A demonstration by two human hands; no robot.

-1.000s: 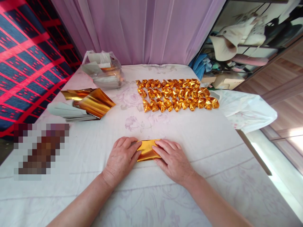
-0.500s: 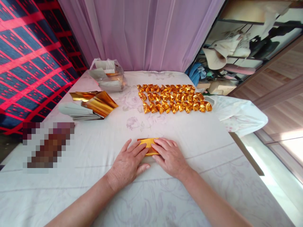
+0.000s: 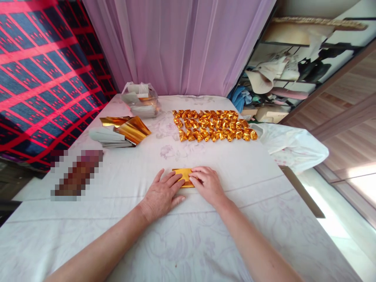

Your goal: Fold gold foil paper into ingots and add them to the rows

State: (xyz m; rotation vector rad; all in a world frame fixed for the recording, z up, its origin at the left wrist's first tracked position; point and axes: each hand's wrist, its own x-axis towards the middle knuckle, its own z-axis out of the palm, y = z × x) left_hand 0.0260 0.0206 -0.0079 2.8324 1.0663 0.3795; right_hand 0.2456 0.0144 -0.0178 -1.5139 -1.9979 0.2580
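Note:
A folded strip of gold foil paper (image 3: 183, 172) lies flat on the cloth-covered table in front of me. My left hand (image 3: 161, 193) rests with its fingers stretched out, their tips pressing on the left part of the strip. At the strip's right end, my right hand (image 3: 210, 186) has its thumb and fingers drawn together on the edge. Those fingers hide part of the right end. Beyond the hands, several folded gold foil pieces (image 3: 216, 124) stand in three rows.
At the left lies a stack of gold and grey-white paper sheets (image 3: 117, 137). Behind it is a clear plastic bag (image 3: 141, 103) with more paper. A white plastic bag (image 3: 296, 145) hangs by the table's right edge. A blurred-out object (image 3: 78, 174) lies at the left edge.
My right hand's fingers have gone from lying spread on the strip to drawn together at its right end. My left hand stays flat on the strip. The camera view has shifted slightly.

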